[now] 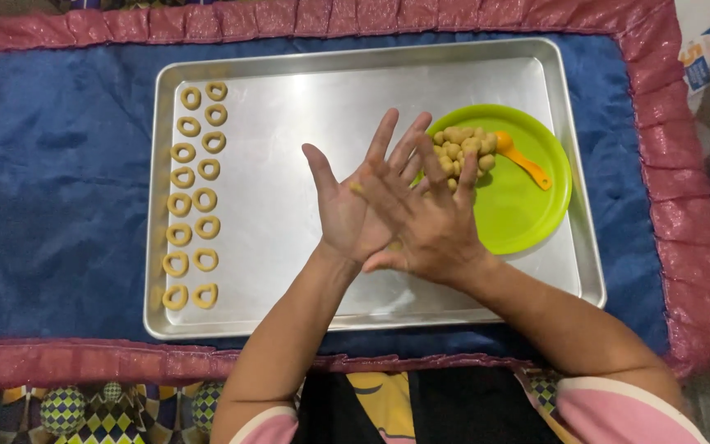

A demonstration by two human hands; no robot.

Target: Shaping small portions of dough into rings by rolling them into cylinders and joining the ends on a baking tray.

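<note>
Right hand [429, 222] pressed flat over left hand [355, 205] — dough bit [357, 188] between, above tray [289, 164]

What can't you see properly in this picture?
- Head view: whatever lies between the palms; the right hand covers the left hand.
- Dough balls on the green plate: the nearer ones hide behind fingertips.
- Orange spoon: its bowl is tucked under the dough.
- Box at top right: cut off by the edge.

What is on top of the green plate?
On the green plate sits a pile of small dough balls and an orange spoon. The right hand, pressed over the left hand, covers the plate's left edge, so anything lying there is hidden.
</note>
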